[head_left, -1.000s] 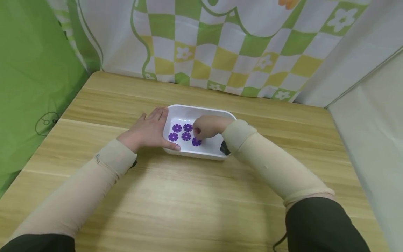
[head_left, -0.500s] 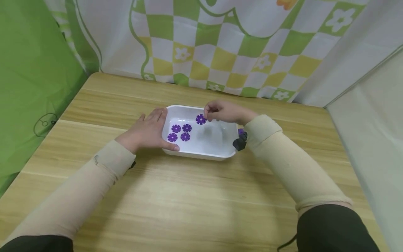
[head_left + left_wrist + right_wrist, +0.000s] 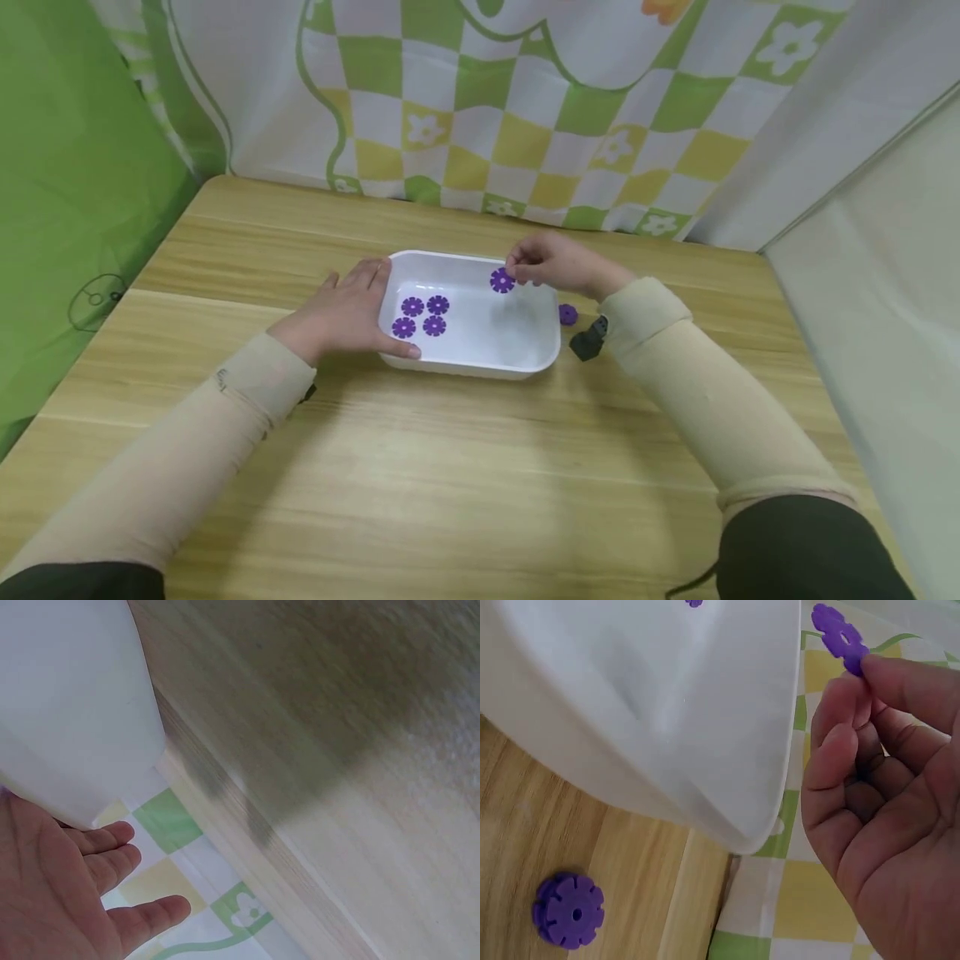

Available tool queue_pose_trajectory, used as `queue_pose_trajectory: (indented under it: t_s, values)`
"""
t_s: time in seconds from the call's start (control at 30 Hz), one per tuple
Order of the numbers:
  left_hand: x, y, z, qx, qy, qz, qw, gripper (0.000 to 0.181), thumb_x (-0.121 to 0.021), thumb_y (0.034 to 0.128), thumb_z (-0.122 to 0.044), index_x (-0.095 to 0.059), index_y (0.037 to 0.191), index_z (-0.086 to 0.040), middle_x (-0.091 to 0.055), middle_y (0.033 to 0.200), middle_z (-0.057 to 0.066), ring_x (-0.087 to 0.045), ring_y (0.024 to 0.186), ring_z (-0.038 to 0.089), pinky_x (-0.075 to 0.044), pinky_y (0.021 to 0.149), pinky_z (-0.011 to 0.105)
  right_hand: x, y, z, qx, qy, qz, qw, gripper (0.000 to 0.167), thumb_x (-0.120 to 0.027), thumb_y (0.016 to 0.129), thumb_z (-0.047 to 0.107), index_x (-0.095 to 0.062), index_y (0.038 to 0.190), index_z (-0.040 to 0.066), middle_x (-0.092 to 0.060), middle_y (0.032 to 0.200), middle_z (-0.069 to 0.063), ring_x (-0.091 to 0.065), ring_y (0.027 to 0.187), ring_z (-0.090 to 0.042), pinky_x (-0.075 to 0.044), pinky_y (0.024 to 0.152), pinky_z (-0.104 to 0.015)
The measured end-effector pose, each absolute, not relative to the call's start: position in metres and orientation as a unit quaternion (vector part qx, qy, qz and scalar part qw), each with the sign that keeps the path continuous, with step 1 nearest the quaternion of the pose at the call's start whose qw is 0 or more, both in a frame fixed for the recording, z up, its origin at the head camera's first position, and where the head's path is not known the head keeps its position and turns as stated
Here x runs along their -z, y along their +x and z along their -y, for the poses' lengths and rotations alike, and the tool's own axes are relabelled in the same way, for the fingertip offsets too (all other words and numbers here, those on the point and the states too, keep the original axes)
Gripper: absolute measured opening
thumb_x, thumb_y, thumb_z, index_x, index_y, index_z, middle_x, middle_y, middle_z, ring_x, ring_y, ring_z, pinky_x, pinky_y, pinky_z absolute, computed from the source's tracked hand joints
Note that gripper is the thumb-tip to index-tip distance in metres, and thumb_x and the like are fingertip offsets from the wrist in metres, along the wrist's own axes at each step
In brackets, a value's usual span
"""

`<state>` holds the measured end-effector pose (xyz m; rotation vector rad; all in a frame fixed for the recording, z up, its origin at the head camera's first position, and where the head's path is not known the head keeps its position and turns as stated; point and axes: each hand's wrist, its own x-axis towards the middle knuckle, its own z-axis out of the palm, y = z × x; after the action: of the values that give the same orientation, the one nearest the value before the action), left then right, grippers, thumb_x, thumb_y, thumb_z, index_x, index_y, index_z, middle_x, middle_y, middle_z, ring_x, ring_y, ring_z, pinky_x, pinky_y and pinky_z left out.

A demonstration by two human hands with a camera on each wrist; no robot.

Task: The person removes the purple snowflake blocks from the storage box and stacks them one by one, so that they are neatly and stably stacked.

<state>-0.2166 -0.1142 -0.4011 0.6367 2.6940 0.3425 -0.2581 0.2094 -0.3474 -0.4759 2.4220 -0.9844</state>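
My right hand (image 3: 558,262) pinches a purple notched disc (image 3: 502,280) above the far right part of the white tray (image 3: 480,363). In the right wrist view, thumb and forefinger of the right hand (image 3: 889,772) hold that disc (image 3: 840,637) by its edge. Several purple discs (image 3: 434,325) lie flat at the tray's left end. The left hand (image 3: 341,317) rests against the tray's left end, thumb on the near rim; in the left wrist view, the hand (image 3: 75,885) has its fingers extended beside the tray's outer wall (image 3: 97,712).
Right of the tray, on the wooden table (image 3: 465,467), sit stacked purple discs (image 3: 570,910), also visible in the head view (image 3: 567,314). A checkered curtain (image 3: 525,133) hangs behind the table, with green cloth (image 3: 67,208) at the left.
The right hand has lifted a disc from the tray's middle and carried it to the far right. Fewer discs lie in the tray. The left hand keeps its place on the tray.
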Motion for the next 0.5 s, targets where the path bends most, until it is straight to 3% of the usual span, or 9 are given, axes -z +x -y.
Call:
queue_pose_trajectory:
  t_s: [0.3, 0.5]
  values:
    - [0.402, -0.217, 0.116, -0.12, 0.23, -0.95, 0.173, 0.15, -0.067, 0.068, -0.09, -0.001, 0.161, 0.008, -0.002, 0.169, 0.028, -0.002, 0.156, 0.043, -0.004, 0.12, 0.069, 0.351, -0.254, -0.237, 0.428, -0.103, -0.872, 0.215, 0.014, -0.054, 0.107, 0.008, -0.062, 0.11, -0.004, -0.064, 0.105, -0.014, -0.06, 0.101, -0.026, -0.054, 0.094, -0.044]
    - [0.4, -0.216, 0.115, -0.122, 0.23, -0.951, 0.167, 0.151, -0.067, 0.0673, -0.09, -0.001, 0.162, 0.007, -0.004, 0.169, 0.027, -0.004, 0.156, 0.043, -0.005, 0.12, 0.069, 0.358, -0.247, -0.268, 0.514, -0.051, -0.839, 0.173, 0.013, -0.052, 0.108, 0.009, -0.058, 0.111, -0.002, -0.063, 0.102, -0.005, -0.057, 0.097, -0.017, -0.052, 0.087, -0.032]
